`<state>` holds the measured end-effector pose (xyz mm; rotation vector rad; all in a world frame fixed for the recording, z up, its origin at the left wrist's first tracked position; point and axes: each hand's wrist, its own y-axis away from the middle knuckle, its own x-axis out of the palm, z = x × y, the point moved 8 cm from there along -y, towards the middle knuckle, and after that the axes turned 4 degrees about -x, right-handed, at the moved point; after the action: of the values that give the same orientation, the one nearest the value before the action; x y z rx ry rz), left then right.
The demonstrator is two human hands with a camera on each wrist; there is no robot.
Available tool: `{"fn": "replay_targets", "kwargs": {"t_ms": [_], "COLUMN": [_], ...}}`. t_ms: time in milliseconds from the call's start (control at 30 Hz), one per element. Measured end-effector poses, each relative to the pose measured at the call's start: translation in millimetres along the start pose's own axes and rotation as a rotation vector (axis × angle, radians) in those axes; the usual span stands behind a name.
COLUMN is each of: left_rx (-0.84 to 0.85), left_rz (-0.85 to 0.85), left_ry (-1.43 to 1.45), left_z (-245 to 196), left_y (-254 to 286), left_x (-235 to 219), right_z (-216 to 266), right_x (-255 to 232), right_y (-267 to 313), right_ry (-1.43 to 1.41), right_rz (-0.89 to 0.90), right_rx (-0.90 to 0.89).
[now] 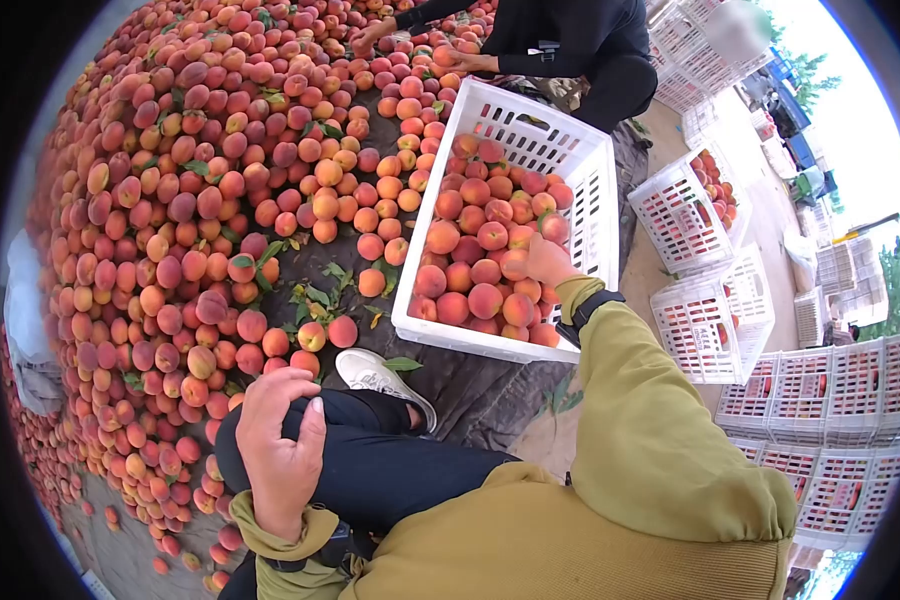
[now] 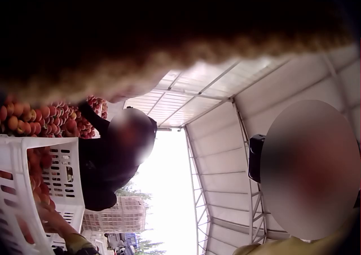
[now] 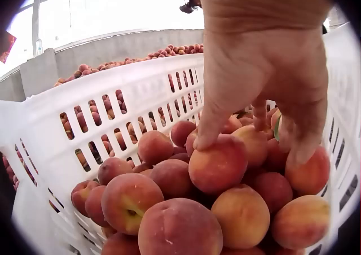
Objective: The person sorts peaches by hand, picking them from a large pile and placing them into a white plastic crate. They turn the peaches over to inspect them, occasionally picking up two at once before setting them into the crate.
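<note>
The right hand reaches into a white slatted crate of peaches. In the right wrist view the thumb of this hand rests on a red-orange peach, and its fingers point down, one touching another peach near the crate's side. The fingers look spread over the fruit, not closed round one. The left hand hangs above the left knee, fingers loosely bent, holding nothing. In the left wrist view a blurred dark shape hides most of the top.
A large heap of peaches covers the ground at left. A person in black crouches beyond the crate, a hand on a peach. Other crates and stacked crates stand at right. A white shoe lies near the crate.
</note>
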<state>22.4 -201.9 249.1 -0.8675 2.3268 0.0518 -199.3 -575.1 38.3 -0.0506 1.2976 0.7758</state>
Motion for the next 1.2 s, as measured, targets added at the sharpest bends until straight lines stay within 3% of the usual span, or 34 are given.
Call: {"fn": "replay_targets", "kwargs": {"t_ms": [167,233,267,300,333,367,400,467,533,600,633,700,767,800,833,867,933,967,1000,1033,1067,1100,1167,1200], "left_rx": [-0.009,-0.037,-0.004,0.012,0.014,0.020,0.032,0.000,-0.074,-0.138,-0.179,-0.380,-0.624,-0.713,-0.804,-0.883,-1.024,-1.087,-1.096,-0.922,-0.747,-0.751,-1.078,-1.216], "left_rz": [-0.013,-0.036,-0.034,-0.041,-0.062,-0.086,-0.137,-0.178,-0.292,-0.381,-0.395,-0.436,-0.514,-0.478,-0.441,-0.447,-0.435,-0.416,-0.416,-0.304,-0.192,-0.185,-0.021,-0.111], "left_ry": [0.015,0.007,0.021,0.019,0.067,0.109,0.162,0.369,0.767,0.966,1.056,1.065,0.936,0.948,0.961,1.023,1.120,1.151,1.144,1.006,0.865,0.860,0.863,1.140], "left_z": [0,1,0,0,2,3,2,15,34,62,78,122,187,215,238,253,277,286,288,280,273,282,298,297], "left_y": [-1,0,-1,0,1,1,1,9,17,21,22,28,50,64,81,96,128,143,156,154,146,144,151,148], "left_x": [-2,-4,-3,-5,-8,-11,-18,-35,-47,-65,-73,-82,-78,-71,-61,-49,-21,-7,3,10,15,19,40,41], "right_z": [10,3,-11,-6,41,31,44,104,157,222,253,308,343,355,366,380,416,433,452,466,471,476,476,468], "right_x": [-2,-18,-41,-67,-99,-107,-114,-115,-91,-51,-27,25,96,130,151,171,186,199,203,208,219,229,237,237], "right_y": [-10,-16,-31,-32,3,-12,-10,22,54,95,109,112,78,54,28,6,-29,-47,-59,-66,-77,-84,-90,-90], "right_ry": [0.143,-0.214,-0.283,-0.250,-0.239,-0.035,-0.073,-0.510,-0.831,-0.981,-1.019,-0.926,-0.934,-0.968,-0.802,-0.694,-0.574,-0.578,-0.423,-0.264,-0.269,-0.199,-0.129,-0.140], "right_rz": [-0.016,0.142,-0.261,-0.439,-0.482,-0.504,-0.502,-0.482,-0.428,-0.268,-0.127,0.022,0.253,0.345,0.179,0.170,-0.029,-0.022,-0.153,-0.285,-0.282,-0.291,-0.294,-0.258], "right_rx": [0.012,0.182,0.048,-0.034,-0.032,0.050,0.015,-0.199,-0.415,-0.537,-0.480,-0.625,-0.609,-0.517,-0.577,-0.559,-0.660,-0.657,-0.742,-0.820,-0.814,-0.820,-0.820,-0.826]}}
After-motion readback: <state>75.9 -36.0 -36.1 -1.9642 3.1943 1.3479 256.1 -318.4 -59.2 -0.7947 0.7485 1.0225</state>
